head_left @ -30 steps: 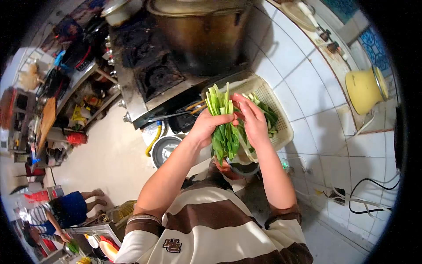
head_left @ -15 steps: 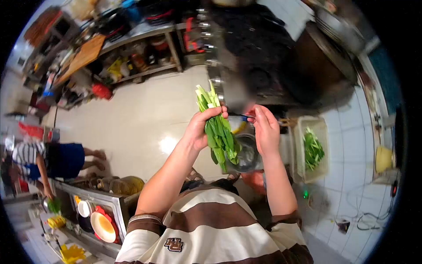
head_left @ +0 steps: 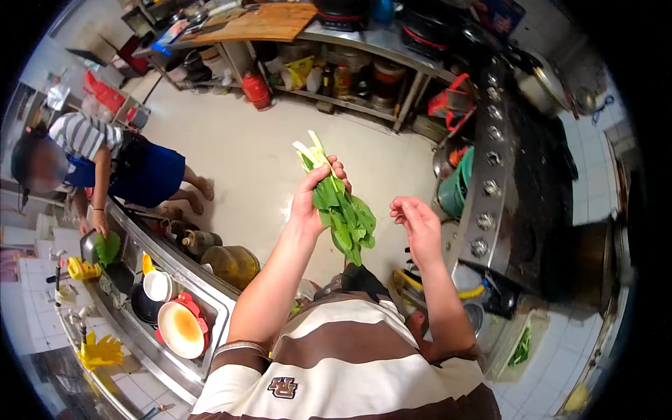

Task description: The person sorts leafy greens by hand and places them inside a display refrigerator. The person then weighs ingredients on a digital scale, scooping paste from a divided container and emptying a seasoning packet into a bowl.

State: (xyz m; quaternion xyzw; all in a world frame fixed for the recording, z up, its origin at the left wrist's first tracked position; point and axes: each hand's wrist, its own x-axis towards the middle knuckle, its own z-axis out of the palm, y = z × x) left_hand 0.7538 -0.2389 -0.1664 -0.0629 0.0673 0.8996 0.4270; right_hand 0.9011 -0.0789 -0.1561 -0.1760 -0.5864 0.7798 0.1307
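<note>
A: What frames the wearer?

B: The stove (head_left: 539,168) runs down the right side. The steel sink counter (head_left: 221,308) lies at lower left, where a co-worker (head_left: 150,168) bends over it.

A: Which step seems in hand?

B: By the pose, carrying one bunch of leafy greens (head_left: 344,213), held above the floor in front of the torso. The left hand (head_left: 311,192) is wrapped around the stalks, pale ends pointing away from the body. The right hand (head_left: 421,227) is apart from the bunch, fingers loosely curled, nothing visible in them.

A: And the next move calls for?

B: Probably a steady grip at the stalks, leaves kept together.

A: What is hard to make out?

B: The large pot (head_left: 579,262) sinks into shadow. The basket (head_left: 505,353) shows only partly. The co-worker's grip on a green leaf (head_left: 107,248) is too small to read. The left palm is hidden.
</note>
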